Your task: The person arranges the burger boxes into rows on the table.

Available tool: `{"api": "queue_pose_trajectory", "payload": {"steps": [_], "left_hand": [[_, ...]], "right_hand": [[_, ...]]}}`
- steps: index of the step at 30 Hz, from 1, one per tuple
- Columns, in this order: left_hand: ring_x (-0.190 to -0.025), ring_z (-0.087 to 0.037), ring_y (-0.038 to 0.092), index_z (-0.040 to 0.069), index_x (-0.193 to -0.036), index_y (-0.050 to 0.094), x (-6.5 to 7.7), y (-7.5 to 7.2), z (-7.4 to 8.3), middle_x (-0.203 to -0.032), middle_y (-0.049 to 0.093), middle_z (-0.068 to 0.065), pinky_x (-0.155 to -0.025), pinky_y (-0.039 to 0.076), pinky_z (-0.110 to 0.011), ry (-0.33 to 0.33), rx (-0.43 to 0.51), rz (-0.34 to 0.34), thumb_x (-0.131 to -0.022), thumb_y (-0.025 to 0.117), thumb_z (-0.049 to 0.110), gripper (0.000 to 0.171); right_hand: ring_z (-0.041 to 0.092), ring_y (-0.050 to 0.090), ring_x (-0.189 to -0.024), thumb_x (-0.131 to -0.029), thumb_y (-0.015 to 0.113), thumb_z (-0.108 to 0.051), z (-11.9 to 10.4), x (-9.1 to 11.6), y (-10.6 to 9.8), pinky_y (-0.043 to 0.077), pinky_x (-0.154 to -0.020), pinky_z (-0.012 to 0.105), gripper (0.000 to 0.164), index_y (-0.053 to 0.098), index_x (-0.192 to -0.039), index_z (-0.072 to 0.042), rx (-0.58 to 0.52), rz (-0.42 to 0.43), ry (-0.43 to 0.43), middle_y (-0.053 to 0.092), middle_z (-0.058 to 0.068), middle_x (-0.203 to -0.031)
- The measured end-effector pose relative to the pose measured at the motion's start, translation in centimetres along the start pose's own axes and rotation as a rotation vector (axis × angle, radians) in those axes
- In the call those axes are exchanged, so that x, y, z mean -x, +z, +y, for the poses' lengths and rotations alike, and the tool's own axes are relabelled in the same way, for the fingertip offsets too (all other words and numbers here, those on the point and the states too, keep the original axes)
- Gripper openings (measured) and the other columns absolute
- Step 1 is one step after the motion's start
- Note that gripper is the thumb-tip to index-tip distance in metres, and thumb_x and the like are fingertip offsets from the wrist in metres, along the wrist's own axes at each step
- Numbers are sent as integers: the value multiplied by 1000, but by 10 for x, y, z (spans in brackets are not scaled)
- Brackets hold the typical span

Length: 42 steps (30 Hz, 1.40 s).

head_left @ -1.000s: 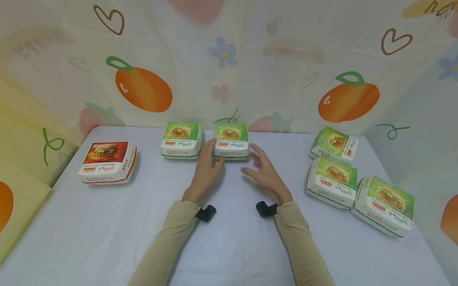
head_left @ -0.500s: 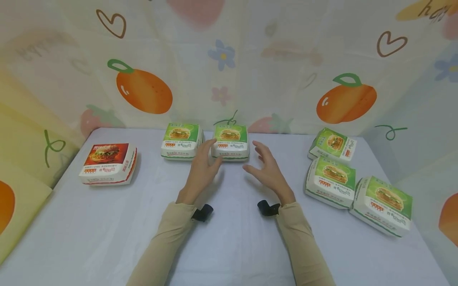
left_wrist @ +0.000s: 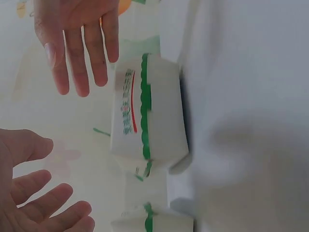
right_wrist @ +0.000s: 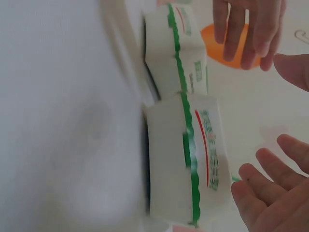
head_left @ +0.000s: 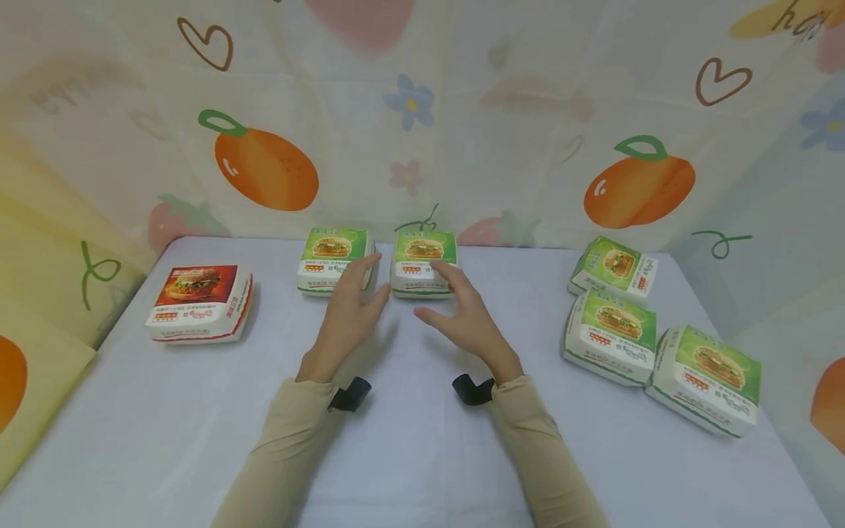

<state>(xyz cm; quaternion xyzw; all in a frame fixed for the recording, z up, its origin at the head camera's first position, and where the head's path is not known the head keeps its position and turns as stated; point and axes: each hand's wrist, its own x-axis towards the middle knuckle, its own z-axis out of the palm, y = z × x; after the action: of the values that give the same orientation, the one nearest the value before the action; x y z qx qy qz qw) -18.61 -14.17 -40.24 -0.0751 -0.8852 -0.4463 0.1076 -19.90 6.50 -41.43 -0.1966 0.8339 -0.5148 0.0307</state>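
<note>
On the white tabletop (head_left: 422, 462), taken as a clock with twelve at the far edge, the centre green box (head_left: 423, 248) stands at twelve o'clock and the neighbouring green box (head_left: 330, 248) at eleven, a narrow gap between them. Both sit flat on their bases, roughly square to the far edge, probably so that they form a neat row with their burger pictures turned the same way. The red-topped box (head_left: 198, 301) lies well apart at ten o'clock. Between two and three o'clock, the rear box (head_left: 617, 262), middle box (head_left: 614, 326) and front box (head_left: 716, 374) make a loose, slanting cluster, each turned at its own angle, which suggests a group put down without aligning (whether the rear and middle ones touch cannot be told).

The hands are wide, thumbs well away from the fingers, and neither holds anything. The left hand (head_left: 346, 312) is at eleven o'clock, its fingertips overlapping the gap and the edge of the neighbouring green box in the head view. The right hand (head_left: 470, 315) is toward one o'clock, its index finger crossing the near right corner of the centre green box. Both wrist views show the fingers parted and apparently clear of the cardboard.
</note>
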Motion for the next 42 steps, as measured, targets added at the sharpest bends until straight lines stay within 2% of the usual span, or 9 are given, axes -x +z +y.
{"api": "queue_pose_trajectory", "payload": {"steps": [9, 17, 27, 31, 38, 42], "left_hand": [[-137, -36, 46, 0, -141, 48, 5, -26, -13, -142, 52, -21, -115, 38, -54, 90, -61, 91, -94, 65, 8, 50], [-135, -38, 47, -1, -139, 50, 10, -43, -25, -139, 53, -22, -113, 38, -57, 125, -86, 132, -93, 67, 6, 50], [-135, -42, 46, -1, -139, 50, 16, -67, -41, -140, 52, -25, -113, 36, -61, 61, -123, 173, -93, 67, 8, 50], [-135, -41, 46, 0, -139, 51, 19, -77, -47, -140, 53, -25, -114, 35, -61, 39, -146, 192, -93, 67, 8, 49], [-134, -42, 47, -1, -138, 52, 27, -97, -59, -139, 53, -25, -112, 37, -61, 4, -176, 241, -92, 66, 5, 48], [-133, -43, 48, -1, -137, 53, 30, -107, -63, -138, 55, -25, -112, 37, -60, -15, -177, 273, -92, 66, 6, 47]], "right_hand": [[22, 35, -146, -87, 77, -26, -17, -10, 30, 30, -121, 46, 75, 40, -151, -14, -22, -78, -10, 40, 5, -156], [21, 39, -145, -87, 77, -23, -28, -20, 50, 35, -119, 42, 72, 42, -149, -13, -20, -131, -57, 43, 5, -155], [24, 44, -140, -88, 76, -25, -38, -29, 73, 39, -116, 45, 71, 42, -149, -14, -52, -217, -70, 46, 4, -152], [17, 44, -140, -88, 76, -29, -41, -31, 82, 40, -116, 42, 70, 43, -149, -16, -59, -231, -67, 46, 1, -152], [20, 45, -140, -88, 75, -34, -42, -36, 96, 40, -116, 35, 69, 44, -148, -21, -79, -274, -57, 47, -4, -151], [19, 45, -140, -88, 75, -33, -45, -39, 103, 41, -115, 35, 69, 44, -148, -20, -68, -285, -64, 47, -5, -152]]}}
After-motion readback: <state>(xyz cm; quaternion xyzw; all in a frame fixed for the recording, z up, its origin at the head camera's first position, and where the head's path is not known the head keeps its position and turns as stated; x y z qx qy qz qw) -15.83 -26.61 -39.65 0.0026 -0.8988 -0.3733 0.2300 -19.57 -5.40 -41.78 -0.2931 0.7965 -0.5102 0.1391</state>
